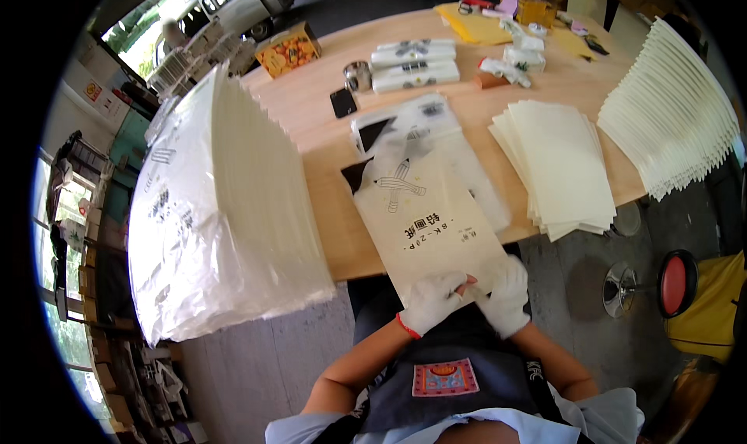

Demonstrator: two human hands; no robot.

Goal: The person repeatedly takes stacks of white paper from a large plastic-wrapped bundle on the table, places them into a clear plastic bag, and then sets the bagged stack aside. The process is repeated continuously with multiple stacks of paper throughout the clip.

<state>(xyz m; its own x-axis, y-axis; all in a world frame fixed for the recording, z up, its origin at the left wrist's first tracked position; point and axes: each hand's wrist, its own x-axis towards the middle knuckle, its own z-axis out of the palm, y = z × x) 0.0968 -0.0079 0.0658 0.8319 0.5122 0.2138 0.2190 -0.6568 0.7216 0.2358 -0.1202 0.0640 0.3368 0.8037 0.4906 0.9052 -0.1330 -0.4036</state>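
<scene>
On the wooden desk (327,125), a tall leaning stack of bagged packs (226,210) stands left of the printed paper pack (428,226) (near edge overhanging). Left hand (432,300) and right hand (506,292), both white-gloved, grip clamped on that pack's near end.

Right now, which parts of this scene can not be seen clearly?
Head view only:
- Near edge of the cream printed paper pack: covered by the white-gloved left hand and right hand.
- Small items on the far end of the wooden table: too small.
- Fanned cream sheet stack: cut by the rim.
</scene>
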